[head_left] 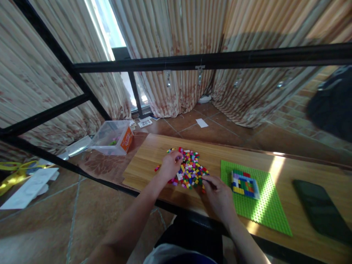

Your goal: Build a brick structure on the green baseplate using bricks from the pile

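A heap of small colourful toy bricks [190, 167] lies spread on the wooden table. My left hand [171, 164] rests over the heap's left side, its fingers curled together among the bricks. What its fingertips hold, if anything, is too small to make out. At the heap's lower right edge is my right hand [219, 194], thumb and fingers pinched together; I cannot make out what is between them. To its right is a green studded baseplate [264, 216], bearing a low multicoloured brick build [244, 184] with a pale border.
A dark phone-like slab [320, 209] lies on the table [147, 154] at right. Beyond the left end stands a clear plastic box [110, 137] with an orange label. Black metal bars [154, 64] cross the view ahead, with curtains behind. Papers lie on the tiled floor.
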Demonstrator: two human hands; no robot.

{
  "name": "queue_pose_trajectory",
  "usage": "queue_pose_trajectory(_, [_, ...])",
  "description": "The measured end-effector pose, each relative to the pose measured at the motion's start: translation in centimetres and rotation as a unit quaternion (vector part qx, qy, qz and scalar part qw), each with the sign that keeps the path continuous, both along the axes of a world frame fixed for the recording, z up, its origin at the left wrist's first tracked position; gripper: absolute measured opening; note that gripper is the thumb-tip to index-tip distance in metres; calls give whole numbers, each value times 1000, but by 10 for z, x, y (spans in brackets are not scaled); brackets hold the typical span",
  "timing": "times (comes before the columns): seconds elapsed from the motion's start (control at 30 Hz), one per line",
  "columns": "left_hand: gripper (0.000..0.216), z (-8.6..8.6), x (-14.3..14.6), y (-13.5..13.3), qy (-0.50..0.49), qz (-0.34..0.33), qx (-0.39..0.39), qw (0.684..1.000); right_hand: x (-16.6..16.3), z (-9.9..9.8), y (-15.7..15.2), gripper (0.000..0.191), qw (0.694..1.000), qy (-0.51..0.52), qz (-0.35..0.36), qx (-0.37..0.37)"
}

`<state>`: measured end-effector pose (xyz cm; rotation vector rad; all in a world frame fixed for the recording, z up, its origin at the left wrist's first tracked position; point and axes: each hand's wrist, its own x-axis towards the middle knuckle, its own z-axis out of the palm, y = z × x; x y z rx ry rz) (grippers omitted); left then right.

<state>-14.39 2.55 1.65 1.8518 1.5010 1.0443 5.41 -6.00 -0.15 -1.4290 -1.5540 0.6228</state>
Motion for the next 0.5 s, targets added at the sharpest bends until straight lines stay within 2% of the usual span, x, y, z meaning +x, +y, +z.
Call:
queue_pose_trajectory(0.07, [6, 1, 4, -11, -150, 25, -72, 986, -3, 4, 1, 25, 999, 25, -2, -26])
queue_pose_trajectory(0.13, [17, 3, 12, -26, -306, 41, -154, 939, -8, 9, 1, 28, 997, 64, 4, -46])
queue_pose_trajectory(0.2, [23, 5, 24, -41, -401, 37, -216, 889, -15, 14, 2, 34, 991, 120, 17, -54])
queue_pose_trajectory(0.23, [25, 6, 30, -49, -421, 36, -235, 875, -18, 16, 2, 37, 987, 149, 26, -57])
queue_pose_trajectory(0.3, [25, 10, 42, -62, -435, 34, -236, 868, -22, 18, 2, 40, 977, 201, 41, -63])
queue_pose_trajectory(0.4, [23, 16, 54, -73, -421, 5, -203, 884, -24, 19, 2, 38, 967, 242, 41, -69])
queue_pose_trajectory(0.5, [24, 21, 56, -77, -390, -24, -194, 900, -19, 19, -1, 33, 969, 240, 18, -52])
